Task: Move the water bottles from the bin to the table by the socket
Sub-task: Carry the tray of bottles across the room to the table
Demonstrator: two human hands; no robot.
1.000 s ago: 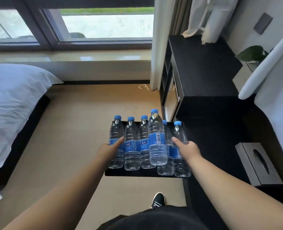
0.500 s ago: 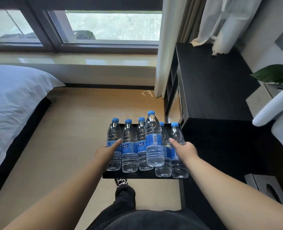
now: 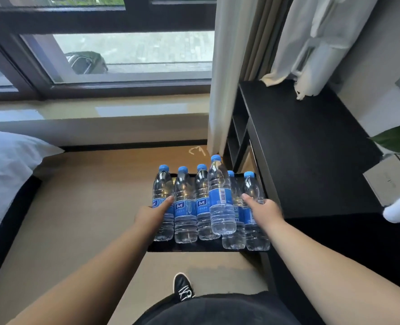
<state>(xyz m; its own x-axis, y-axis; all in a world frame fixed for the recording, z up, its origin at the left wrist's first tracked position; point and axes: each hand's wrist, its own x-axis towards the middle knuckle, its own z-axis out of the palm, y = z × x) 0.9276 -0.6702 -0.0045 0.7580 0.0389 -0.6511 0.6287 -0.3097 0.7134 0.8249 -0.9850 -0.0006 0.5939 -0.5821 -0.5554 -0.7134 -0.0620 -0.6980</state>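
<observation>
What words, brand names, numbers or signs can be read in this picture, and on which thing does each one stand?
No text can be read with certainty.
Blue labels on the clear plastic water bottles with blue caps: white characters, too blurred to read.
Taller clear bottle: a barcode on its blue label, digits too small.
Black shoe: white marks, not readable.
Grey box: a faint mark, too small.

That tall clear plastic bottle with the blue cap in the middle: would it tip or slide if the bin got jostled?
The tall clear plastic bottle looks full, so probably heavy for its size. It rises above the neighbouring bottles, so it may wobble. Neither the left hand nor the right hand touches it.
</observation>
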